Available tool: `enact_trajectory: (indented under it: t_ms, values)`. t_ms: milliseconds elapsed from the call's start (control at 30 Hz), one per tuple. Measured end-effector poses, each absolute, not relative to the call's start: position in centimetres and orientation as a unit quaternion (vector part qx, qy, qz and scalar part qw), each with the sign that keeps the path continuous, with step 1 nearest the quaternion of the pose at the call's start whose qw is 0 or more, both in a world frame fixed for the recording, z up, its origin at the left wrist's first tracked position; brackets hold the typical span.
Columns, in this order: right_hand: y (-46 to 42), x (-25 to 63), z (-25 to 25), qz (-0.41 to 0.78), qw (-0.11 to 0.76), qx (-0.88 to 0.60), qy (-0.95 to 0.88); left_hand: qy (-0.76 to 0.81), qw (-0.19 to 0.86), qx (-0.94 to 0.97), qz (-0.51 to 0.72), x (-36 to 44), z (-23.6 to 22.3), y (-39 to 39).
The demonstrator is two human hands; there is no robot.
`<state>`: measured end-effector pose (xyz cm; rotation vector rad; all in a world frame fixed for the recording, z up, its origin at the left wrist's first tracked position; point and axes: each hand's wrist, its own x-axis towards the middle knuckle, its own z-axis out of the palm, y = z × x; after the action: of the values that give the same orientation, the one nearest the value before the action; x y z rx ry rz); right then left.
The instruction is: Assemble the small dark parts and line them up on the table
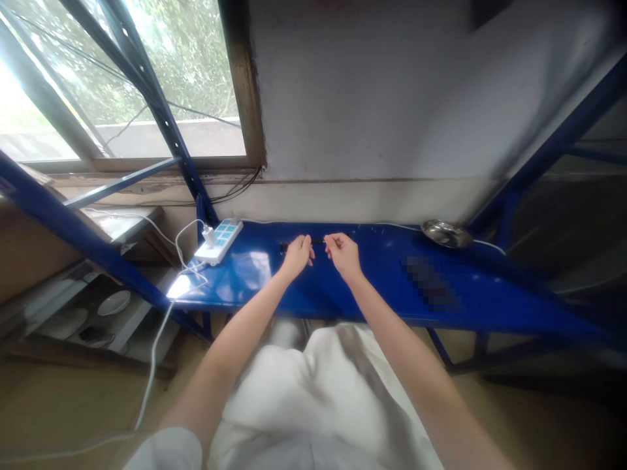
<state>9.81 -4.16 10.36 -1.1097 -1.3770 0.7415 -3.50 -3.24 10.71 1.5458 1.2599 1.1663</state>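
Note:
My left hand [298,253] is closed round a thin black rod-like object [318,242], above the blue tabletop [313,290]. A dark end of it shows to the left of the fist. At the other end, the fingertips of my right hand [343,253] are pinched together on its tip. The middle of the object spans the short gap between both hands. Its exact kind is too small to make out.
A white power strip [220,240] with a plugged-in cable lies on the left. To the right are a shiny metal dish [447,234] and a pixelated dark object [431,284]. Blue metal posts [179,140] rise at both sides, near a window and wall.

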Motion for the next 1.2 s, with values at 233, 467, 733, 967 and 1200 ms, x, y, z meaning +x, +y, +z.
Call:
enact_trajectory:
  t_ms: [233,467,733,967,1200]
  values:
    - [-4.3,10.9,10.5,0.277,0.592,-0.481,-0.584,0.494,0.52,0.504,0.48,-4.9,10.6,-2.4]
    - [-3.6,10.9,9.8,0.288,0.604,-0.468,-0.577,0.472,0.501,0.591,0.421,-5.0,10.1,-2.7]
    - [-3.4,10.1,8.6,0.38,0.49,-0.462,-0.634,0.476,0.486,0.54,0.496,-4.1,10.2,-2.8]
    - [-3.2,10.2,8.6,0.369,0.438,-0.47,-0.671,0.457,0.402,0.617,0.499,-4.2,9.4,-2.4]
    - [-2.9,10.5,8.6,0.413,0.41,-0.444,-0.681,0.431,0.402,0.665,0.458,-4.3,9.5,-2.3]
